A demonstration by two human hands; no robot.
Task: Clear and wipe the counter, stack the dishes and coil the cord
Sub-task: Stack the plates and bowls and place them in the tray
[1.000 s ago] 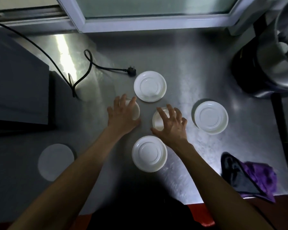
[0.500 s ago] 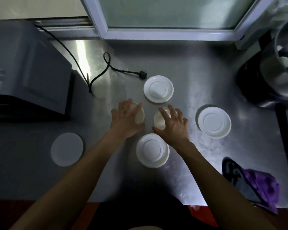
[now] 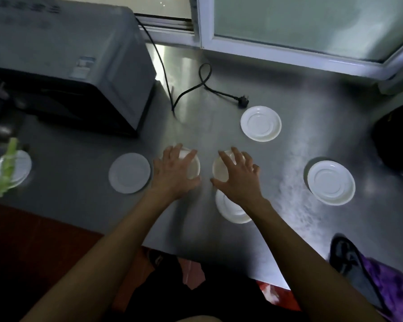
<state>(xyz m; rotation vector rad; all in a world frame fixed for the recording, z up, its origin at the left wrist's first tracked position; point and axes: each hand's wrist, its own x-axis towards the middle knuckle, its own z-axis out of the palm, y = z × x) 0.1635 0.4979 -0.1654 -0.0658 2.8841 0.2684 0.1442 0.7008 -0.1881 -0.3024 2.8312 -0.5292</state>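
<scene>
On the steel counter my left hand grips a small white bowl from above, fingers curled round its rim. Beside it my right hand grips a second small white bowl the same way. White saucers lie around: one at the back, one at the right, one partly under my right wrist, one left of my left hand. A black cord with its plug lies loose on the counter near the back.
A grey microwave stands at the back left. At the far left a plate holds a green vegetable stalk. A purple and black cloth lies at the front right corner. A dark pot stands at the right edge.
The view has swung left, bringing the microwave and the plate with the green stalk into sight. Both hands stay on the two small bowls, fingers curled a little more round them.
</scene>
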